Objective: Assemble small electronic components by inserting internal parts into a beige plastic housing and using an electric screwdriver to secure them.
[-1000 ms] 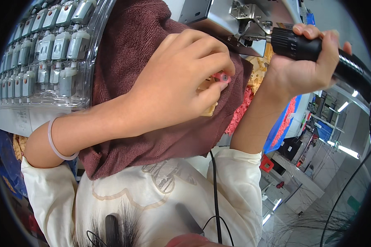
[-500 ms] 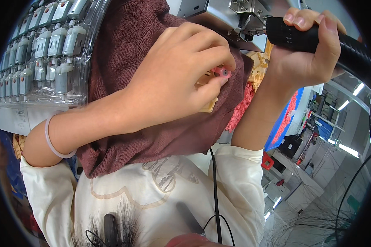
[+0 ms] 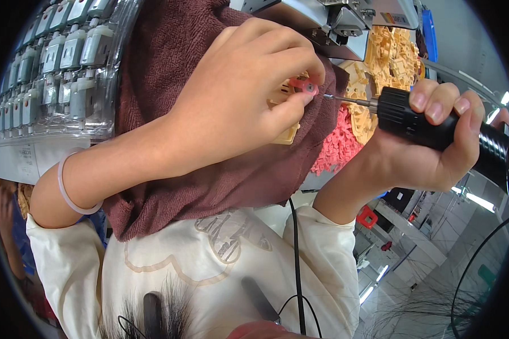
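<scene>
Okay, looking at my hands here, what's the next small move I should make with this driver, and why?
I'd probably ease the right hand a little leftward, lining the bit of the black driver up with the pink part. The bit points toward it but seems just short, and the left hand already pinches that part between its fingers.

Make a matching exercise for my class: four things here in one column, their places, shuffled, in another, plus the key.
1. Black cylindrical screwdriver
2. Small pink plastic part
3. Grey metal motors
4. Brown terry cloth

A. Beneath the left forearm
B. In the right grip
C. In a clear plastic tray
D. Pinched in the left grip

Pairs: 1-B, 2-D, 3-C, 4-A.
</scene>
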Demonstrator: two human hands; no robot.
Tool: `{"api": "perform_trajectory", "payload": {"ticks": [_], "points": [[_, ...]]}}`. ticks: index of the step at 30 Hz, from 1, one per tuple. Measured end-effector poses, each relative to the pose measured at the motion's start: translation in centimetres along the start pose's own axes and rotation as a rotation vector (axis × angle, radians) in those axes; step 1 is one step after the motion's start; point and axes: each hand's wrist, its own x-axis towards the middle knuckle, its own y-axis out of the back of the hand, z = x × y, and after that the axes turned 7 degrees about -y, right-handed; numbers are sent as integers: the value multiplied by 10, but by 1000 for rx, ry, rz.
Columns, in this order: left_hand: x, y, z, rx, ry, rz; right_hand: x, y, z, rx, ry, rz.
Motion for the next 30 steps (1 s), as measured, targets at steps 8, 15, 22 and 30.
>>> {"api": "perform_trajectory", "payload": {"ticks": [8,15,22,30], "points": [[1,-2,2,18,5,-12,-10,-17,8,-168,90,68],[-1,-2,2,15,-1,3,-12,-22,17,-246,179,130],[0,-2,3,19,14,-11,-12,-18,14,-253,119,152],[7,9,12,43,42,-108,-11,-13,16,-218,99,124]]}}
